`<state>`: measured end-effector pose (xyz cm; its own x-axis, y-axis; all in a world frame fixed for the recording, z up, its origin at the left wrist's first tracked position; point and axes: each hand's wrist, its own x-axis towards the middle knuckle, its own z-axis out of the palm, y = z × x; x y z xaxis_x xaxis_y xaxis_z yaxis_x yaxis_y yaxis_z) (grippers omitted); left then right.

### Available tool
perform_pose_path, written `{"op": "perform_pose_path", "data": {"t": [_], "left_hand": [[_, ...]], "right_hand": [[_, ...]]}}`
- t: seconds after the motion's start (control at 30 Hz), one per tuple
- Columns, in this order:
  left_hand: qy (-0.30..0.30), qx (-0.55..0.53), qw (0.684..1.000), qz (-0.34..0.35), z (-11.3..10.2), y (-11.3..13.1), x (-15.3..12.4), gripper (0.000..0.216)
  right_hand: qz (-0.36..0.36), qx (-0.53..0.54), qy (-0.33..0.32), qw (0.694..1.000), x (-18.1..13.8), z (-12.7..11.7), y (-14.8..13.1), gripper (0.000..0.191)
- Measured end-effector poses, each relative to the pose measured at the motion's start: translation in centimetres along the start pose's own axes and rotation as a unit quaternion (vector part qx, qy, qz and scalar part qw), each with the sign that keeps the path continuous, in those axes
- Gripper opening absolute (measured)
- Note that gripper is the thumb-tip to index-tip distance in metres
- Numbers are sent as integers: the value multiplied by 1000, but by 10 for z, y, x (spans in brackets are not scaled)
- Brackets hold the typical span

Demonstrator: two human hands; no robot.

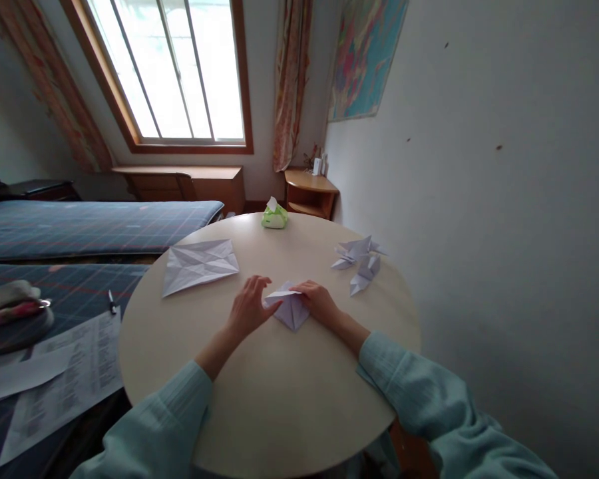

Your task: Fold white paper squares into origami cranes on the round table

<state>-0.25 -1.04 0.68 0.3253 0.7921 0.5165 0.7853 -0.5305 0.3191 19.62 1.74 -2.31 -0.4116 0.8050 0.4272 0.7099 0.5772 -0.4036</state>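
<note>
A small folded piece of white paper lies near the middle of the round cream table. My left hand rests at its left edge, fingers bent and pinching a raised flap. My right hand presses down on the paper's right side with fingers curled over it. Both hands touch the same folded paper.
A creased unfolded white sheet lies at the table's left. Folded paper figures sit at the right near the wall. A green tissue pack stands at the far edge. Printed sheets and a pen lie on the bed at left.
</note>
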Motion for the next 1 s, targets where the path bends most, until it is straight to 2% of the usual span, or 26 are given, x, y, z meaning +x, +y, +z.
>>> {"op": "perform_pose_path", "data": {"t": [0.07, 0.17, 0.23, 0.33, 0.5, 0.67, 0.8, 1.0], "left_hand": [[-28, 21, 997, -62, 3, -5, 1, 45], [-87, 39, 986, -134, 11, -5, 4, 30], [-105, 57, 981, -156, 16, 1, 6, 18], [-120, 88, 972, -181, 19, 9, 9, 11], [-135, 120, 968, -172, 22, 12, 12, 13], [-133, 134, 973, -131, 23, 12, 12, 19], [-130, 136, 974, -125, 21, 13, 11, 17], [-132, 137, 969, -160, 23, 14, 11, 21]], "right_hand": [[6, -2, 5, 1000, -1, 0, -1, 28], [2, -5, 15, 1000, -2, -2, -6, 29], [-13, -4, 19, 1000, -2, -3, -10, 30], [-41, 0, 32, 999, -1, -3, -13, 32], [-63, 17, 53, 996, 0, 2, -9, 32], [-8, 41, 67, 997, 0, 5, -6, 35], [3, 55, 33, 998, 0, 6, -5, 37], [-1, 49, 1, 999, 0, 6, -4, 36]]}}
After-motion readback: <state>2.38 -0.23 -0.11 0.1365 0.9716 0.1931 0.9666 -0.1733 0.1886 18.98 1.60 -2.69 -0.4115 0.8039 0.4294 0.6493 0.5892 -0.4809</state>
